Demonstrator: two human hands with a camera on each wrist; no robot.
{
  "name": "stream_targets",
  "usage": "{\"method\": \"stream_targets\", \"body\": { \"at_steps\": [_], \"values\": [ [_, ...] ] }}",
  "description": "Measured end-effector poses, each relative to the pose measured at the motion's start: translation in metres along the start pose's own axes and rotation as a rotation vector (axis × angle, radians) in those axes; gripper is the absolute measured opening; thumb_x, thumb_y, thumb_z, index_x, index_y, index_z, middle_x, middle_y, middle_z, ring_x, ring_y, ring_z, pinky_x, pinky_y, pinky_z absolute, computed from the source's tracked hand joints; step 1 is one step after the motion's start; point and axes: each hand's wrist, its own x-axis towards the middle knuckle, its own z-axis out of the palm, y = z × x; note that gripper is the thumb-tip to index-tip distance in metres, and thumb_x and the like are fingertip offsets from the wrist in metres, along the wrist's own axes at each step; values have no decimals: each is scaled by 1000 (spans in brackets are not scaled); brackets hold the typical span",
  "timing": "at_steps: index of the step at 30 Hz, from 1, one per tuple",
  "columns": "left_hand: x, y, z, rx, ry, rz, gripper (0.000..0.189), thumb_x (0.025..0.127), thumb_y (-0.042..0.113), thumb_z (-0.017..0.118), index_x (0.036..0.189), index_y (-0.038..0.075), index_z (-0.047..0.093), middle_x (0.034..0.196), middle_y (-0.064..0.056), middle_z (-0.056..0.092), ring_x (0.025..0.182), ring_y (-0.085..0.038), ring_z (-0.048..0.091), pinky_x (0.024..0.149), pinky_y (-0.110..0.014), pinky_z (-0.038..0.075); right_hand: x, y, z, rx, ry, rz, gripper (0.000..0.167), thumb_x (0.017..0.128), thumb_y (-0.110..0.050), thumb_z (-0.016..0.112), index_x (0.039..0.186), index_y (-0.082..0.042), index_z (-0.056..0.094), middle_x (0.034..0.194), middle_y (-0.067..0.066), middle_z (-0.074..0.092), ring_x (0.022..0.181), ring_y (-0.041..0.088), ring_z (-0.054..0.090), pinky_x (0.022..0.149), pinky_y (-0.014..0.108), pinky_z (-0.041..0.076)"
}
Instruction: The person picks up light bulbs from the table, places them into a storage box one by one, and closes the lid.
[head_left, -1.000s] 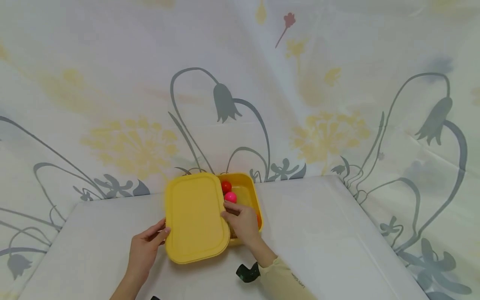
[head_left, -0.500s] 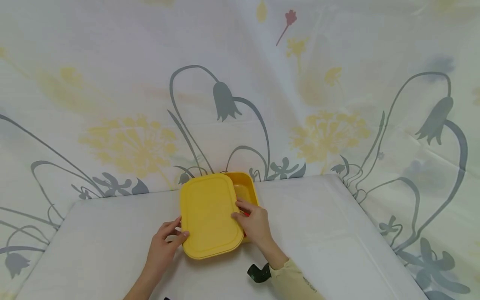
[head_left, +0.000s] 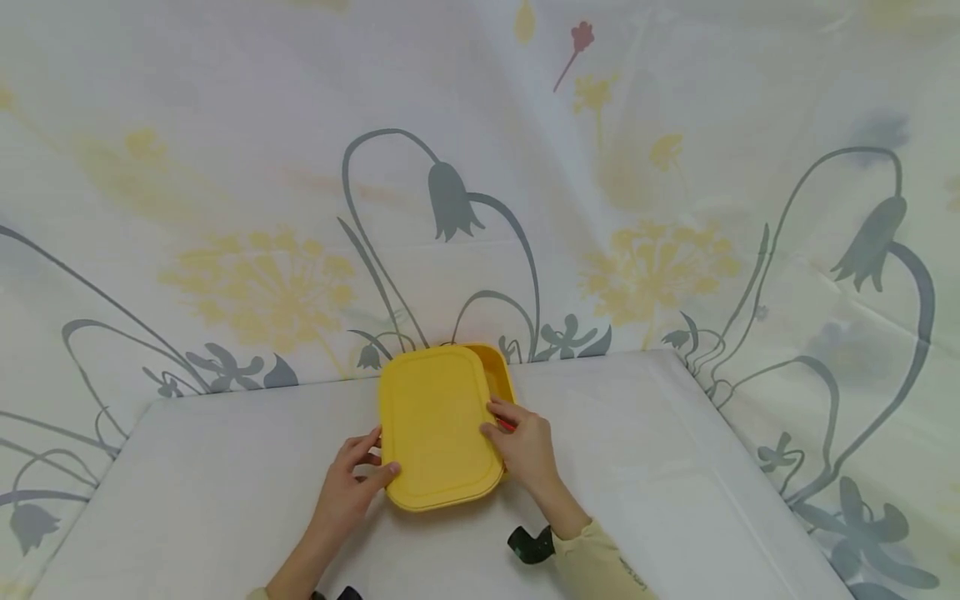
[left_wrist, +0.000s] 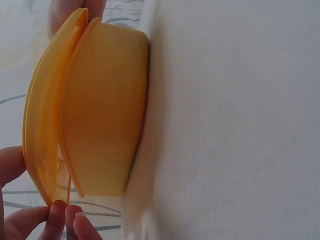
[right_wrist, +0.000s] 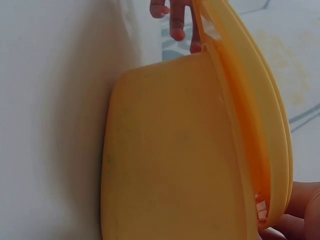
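A yellow rectangular lid (head_left: 435, 429) with rounded corners lies over most of a yellow box (head_left: 497, 367), offset to the left. My left hand (head_left: 351, 479) pinches the lid's left edge, thumb on top. At the right edge my right hand (head_left: 527, 446) grips the lid between thumb and fingers. A strip of the box's interior shows along the right, with a small red patch (head_left: 507, 426) beside the right fingers. In the left wrist view a gap runs between the lid (left_wrist: 35, 115) and the box (left_wrist: 105, 110). The right wrist view shows the lid (right_wrist: 272, 120) tilted above the box rim.
The box stands on a white-covered table (head_left: 660, 467), near its back edge. Behind rises a flower-printed cloth (head_left: 480, 275). A black curved piece (head_left: 531, 546) shows beside my right sleeve (head_left: 600, 562), and another black piece (head_left: 348, 593) by the left forearm.
Both hands have moved the lid rightward over the box, leaving only a narrow strip of the opening. The red and pink balls seen earlier are now covered, apart from a red patch.
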Motion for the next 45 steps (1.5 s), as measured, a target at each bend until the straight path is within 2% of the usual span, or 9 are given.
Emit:
{"method": "stream_targets", "body": {
  "at_steps": [6, 17, 26, 39, 45],
  "values": [
    [5, 2, 8, -4, -12, 36, 68, 86, 19, 78, 146, 7, 49, 124, -6, 52, 105, -23, 53, 77, -26, 45, 2, 2, -5, 60, 10, 21, 32, 83, 1, 76, 113, 9, 70, 125, 18, 65, 115, 33, 63, 87, 33, 52],
    [13, 6, 20, -35, -33, 87, 72, 83, 15, 80, 147, 6, 48, 125, -7, 52, 103, -24, 53, 75, -25, 45, 3, 9, -14, 31, 42, 0, 31, 84, 2, 75, 114, 9, 70, 127, 18, 64, 118, 33, 61, 87, 34, 52],
    [18, 10, 30, -8, -44, 88, 73, 84, 20, 80, 148, 8, 47, 128, -6, 51, 105, -22, 53, 78, -28, 46, 4, 13, -19, 4, 58, 10, 32, 85, 3, 73, 116, 9, 68, 132, 17, 61, 118, 32, 61, 89, 34, 51],
    [23, 10, 34, 19, -34, 96, 70, 86, 22, 79, 148, 10, 48, 131, -5, 50, 108, -22, 53, 81, -33, 46, 2, 16, -17, 14, 60, 44, 33, 87, 4, 71, 119, 10, 67, 135, 18, 58, 125, 30, 55, 92, 32, 48],
    [22, 9, 35, 9, -43, 93, 68, 86, 21, 78, 148, 10, 48, 136, -6, 49, 107, -23, 53, 80, -33, 47, 1, 16, -13, -46, 97, 29, 29, 87, 6, 69, 116, 11, 67, 130, 22, 60, 120, 33, 59, 90, 35, 50]
  ]
}}
